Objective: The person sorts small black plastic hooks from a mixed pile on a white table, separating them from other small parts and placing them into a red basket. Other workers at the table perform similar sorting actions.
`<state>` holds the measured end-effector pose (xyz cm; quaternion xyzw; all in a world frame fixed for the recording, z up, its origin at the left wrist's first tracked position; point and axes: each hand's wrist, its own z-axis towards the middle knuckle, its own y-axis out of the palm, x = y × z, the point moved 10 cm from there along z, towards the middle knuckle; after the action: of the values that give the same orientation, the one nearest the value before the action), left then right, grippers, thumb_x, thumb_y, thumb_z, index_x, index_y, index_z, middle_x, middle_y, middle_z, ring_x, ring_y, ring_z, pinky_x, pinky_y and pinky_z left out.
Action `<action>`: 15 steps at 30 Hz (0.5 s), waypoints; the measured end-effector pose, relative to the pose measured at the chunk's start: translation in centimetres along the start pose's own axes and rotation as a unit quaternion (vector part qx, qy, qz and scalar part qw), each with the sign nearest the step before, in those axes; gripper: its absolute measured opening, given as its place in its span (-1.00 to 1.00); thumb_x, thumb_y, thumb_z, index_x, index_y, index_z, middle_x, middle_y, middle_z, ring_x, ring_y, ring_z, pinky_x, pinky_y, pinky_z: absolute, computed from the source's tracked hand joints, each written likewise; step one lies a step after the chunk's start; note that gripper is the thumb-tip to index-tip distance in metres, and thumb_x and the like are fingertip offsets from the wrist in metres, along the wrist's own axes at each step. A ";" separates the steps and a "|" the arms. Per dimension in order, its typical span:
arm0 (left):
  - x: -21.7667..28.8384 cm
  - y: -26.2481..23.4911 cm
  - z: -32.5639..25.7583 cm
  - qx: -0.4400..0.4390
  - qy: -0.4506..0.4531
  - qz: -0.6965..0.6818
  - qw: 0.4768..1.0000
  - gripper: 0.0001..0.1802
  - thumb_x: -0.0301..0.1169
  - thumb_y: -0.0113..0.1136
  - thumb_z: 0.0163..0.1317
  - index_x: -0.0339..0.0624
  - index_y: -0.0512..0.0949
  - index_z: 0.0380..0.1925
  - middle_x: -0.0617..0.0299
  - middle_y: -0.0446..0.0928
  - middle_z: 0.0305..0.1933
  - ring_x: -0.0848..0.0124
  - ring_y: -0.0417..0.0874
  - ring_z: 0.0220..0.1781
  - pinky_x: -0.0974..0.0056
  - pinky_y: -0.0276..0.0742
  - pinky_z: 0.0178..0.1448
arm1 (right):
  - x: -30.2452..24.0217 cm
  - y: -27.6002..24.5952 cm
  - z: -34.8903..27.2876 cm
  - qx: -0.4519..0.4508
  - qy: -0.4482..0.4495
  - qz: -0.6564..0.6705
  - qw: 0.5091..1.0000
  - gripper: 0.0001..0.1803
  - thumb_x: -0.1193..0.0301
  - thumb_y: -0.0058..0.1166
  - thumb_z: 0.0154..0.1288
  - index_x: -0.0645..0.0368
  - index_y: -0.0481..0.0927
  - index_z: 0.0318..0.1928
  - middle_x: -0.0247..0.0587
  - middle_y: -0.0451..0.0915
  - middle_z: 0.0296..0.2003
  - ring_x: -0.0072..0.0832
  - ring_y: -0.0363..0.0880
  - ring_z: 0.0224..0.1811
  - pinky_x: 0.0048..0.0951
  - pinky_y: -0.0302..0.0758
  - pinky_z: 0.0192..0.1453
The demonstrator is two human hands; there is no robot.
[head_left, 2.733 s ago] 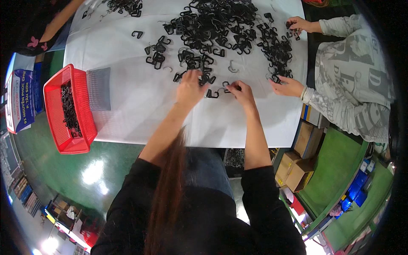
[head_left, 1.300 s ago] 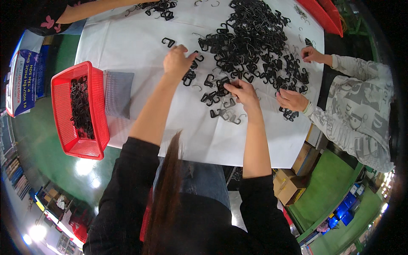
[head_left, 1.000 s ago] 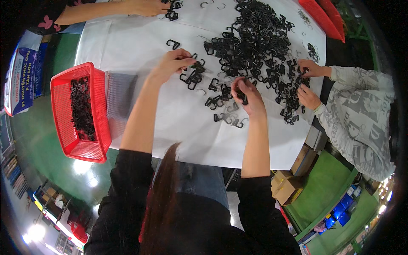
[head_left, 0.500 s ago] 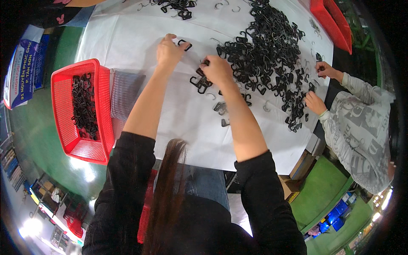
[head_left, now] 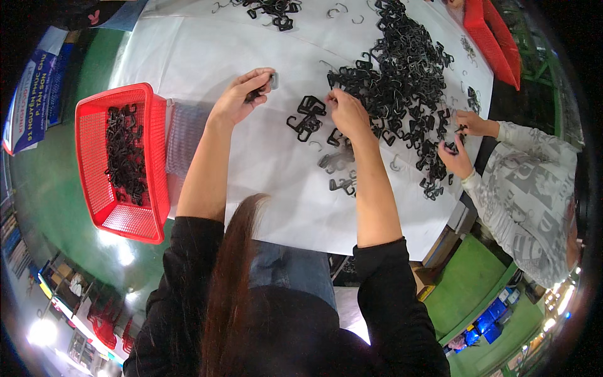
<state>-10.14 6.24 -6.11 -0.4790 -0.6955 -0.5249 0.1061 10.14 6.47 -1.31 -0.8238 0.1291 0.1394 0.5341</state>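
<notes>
Left hand [head_left: 242, 95] pinches a small black plastic clip [head_left: 259, 93] over bare white-covered surface [head_left: 207, 56]; right hand [head_left: 347, 113], fingers curled, touches the heaped black clips [head_left: 402, 81].

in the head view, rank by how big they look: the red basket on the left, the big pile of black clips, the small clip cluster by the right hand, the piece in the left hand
1. big pile of black clips
2. red basket, close behind; fisheye bending makes this order unsure
3. small clip cluster by the right hand
4. small piece in the left hand
</notes>
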 end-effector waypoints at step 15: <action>-4.1 6.0 -2.6 0.227 0.108 0.629 0.736 -0.61 -0.26 0.42 -0.09 -0.22 0.55 -0.28 0.06 0.59 -0.34 0.12 0.61 -0.27 0.13 0.48 -0.24 | 1.2 4.5 1.2 -0.074 0.049 -0.040 0.995 -0.65 0.26 0.29 -0.01 0.08 0.54 -0.20 -0.11 0.60 -0.16 -0.19 0.56 -0.07 -0.18 0.48 -0.01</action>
<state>-4.28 1.74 -3.90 -0.7089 -0.3183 -0.2138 0.5919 9.51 5.74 -6.00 -0.8715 0.1118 0.0863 0.4695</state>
